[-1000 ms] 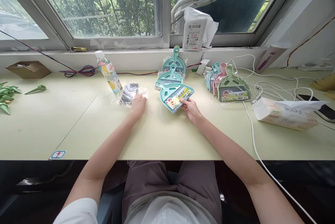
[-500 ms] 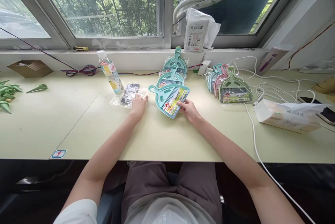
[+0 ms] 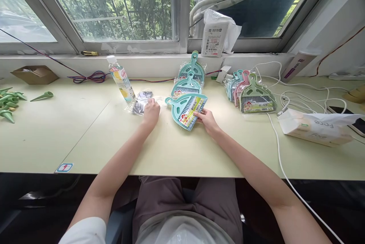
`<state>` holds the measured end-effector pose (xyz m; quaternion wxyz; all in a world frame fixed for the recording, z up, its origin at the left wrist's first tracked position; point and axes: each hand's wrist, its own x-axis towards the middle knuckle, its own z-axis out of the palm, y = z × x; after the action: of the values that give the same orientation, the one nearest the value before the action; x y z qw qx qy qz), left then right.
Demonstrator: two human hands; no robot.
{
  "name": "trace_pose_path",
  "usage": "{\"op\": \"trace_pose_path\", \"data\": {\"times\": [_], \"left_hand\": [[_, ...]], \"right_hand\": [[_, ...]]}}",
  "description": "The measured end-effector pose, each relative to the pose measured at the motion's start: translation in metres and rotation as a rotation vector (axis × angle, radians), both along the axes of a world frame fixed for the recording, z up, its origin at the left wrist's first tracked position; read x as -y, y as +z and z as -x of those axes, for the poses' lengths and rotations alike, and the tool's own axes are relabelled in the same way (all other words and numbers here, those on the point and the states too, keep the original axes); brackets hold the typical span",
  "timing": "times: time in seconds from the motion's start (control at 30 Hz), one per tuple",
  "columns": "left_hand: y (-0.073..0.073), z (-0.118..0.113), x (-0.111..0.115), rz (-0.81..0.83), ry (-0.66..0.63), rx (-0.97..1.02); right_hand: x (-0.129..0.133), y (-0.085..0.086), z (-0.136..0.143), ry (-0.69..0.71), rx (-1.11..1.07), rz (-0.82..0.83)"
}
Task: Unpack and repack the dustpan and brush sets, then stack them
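Observation:
My right hand [image 3: 207, 121] grips the right edge of a turquoise dustpan and brush set [image 3: 182, 111], thumb over its yellow printed label. The set is tilted, its handle pointing left. To its left, my left hand [image 3: 151, 111] has its fingers pinched together on a clear plastic bag [image 3: 161, 101]. Beside that hand lies a dark phone-like rectangle [image 3: 142, 102], partly covered by clear film. Behind the held set are two more turquoise dustpan sets, one nearer [image 3: 188, 81] and one farther back [image 3: 194, 65], both in shiny wrapping.
A bottle [image 3: 121, 78] stands behind my left hand. Several wrapped dustpan sets [image 3: 256, 94] stand at right, near white cables and a tissue pack [image 3: 315, 127]. Green cone-shaped pieces [image 3: 10, 101] and a brown cardboard box [image 3: 34, 75] are at left. A window sill runs behind.
My left hand has drawn slightly nearer me, its fingers closing more tightly and the clear bag shifting with it. The held dustpan set has moved slightly right and nearer.

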<state>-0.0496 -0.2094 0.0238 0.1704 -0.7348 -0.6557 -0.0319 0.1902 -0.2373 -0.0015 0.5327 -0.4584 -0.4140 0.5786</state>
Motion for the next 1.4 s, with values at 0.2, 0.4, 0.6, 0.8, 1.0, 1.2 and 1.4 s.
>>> {"op": "trace_pose_path", "data": {"times": [0.2,0.4,0.6,0.8,1.0,1.2,1.4], "left_hand": [[0.002,-0.003,0.003,-0.087,-0.013,-0.016],[-0.001,-0.011,0.006,-0.099,-0.132,0.068],[-0.004,-0.011,0.006,-0.115,-0.165,0.109],[-0.007,-0.011,0.006,-0.154,-0.262,0.257],[-0.008,-0.013,0.003,-0.188,-0.469,0.548],[0.0,-0.024,0.009,-0.091,-0.574,0.83],[0.001,-0.037,0.023,-0.166,-0.694,0.811]], "right_hand": [[0.003,0.002,0.002,0.101,0.037,-0.025],[0.005,0.001,0.004,0.135,-0.007,-0.014],[0.0,-0.001,0.001,-0.035,-0.038,-0.018],[0.006,0.005,0.005,0.064,-0.063,-0.097],[0.006,0.004,0.004,0.069,-0.079,-0.093],[0.008,0.006,0.009,-0.001,-0.064,-0.153],[0.013,0.006,0.015,0.087,-0.063,-0.177]]}}
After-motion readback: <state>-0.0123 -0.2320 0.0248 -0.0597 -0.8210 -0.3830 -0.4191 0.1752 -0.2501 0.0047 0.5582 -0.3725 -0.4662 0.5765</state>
